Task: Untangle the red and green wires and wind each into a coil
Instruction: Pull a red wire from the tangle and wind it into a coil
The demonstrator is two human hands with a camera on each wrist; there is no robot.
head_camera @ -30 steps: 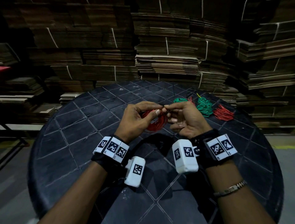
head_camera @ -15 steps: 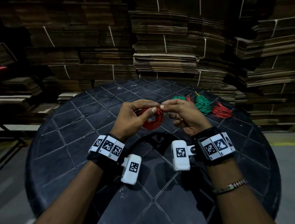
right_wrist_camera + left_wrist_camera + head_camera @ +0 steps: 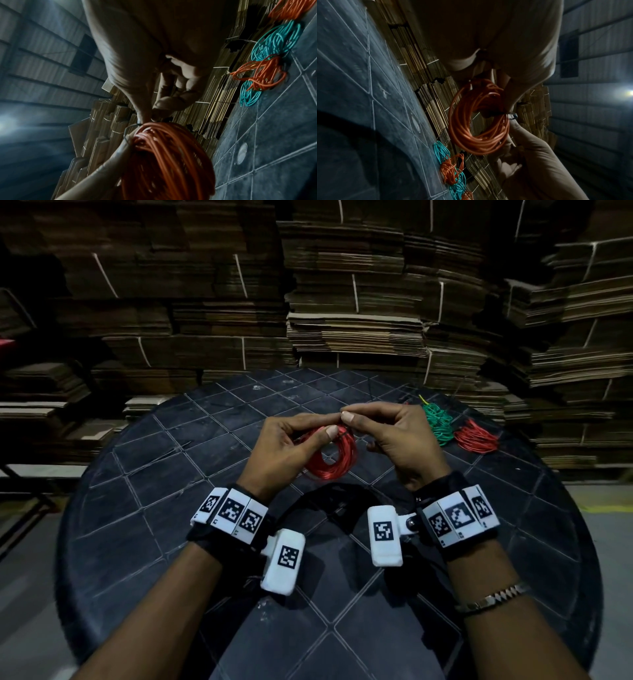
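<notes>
honestly, the spot where the fingertips meet is hard to read: a thin dark tie wire [image 3: 127, 133] loops round the top of the red wire coil [image 3: 331, 455], but whether its ends are twisted together i cannot tell. the far side of the coil is hidden behind the left hand [image 3: 289, 451], and both wrist views are dim and tinted, so red reads as orange and green as teal there.

the left hand's fingers are curled, its thumb pressing the top of the coil against the fingers behind, so the coil hangs from it above the round black table [image 3: 144, 508]. the right hand [image 3: 399, 440] meets it just beside, thumb and forefinger pinched together on the tie wire at the coil's top; its other fingers are curled loosely underneath.

off to the right on the table lie a green wire bundle [image 3: 438, 422] and a loose red wire bundle [image 3: 476, 438], touching each other. the right wrist view shows more red and green strands there. stacked flattened cardboard [image 3: 352, 337] stands behind the table.
</notes>
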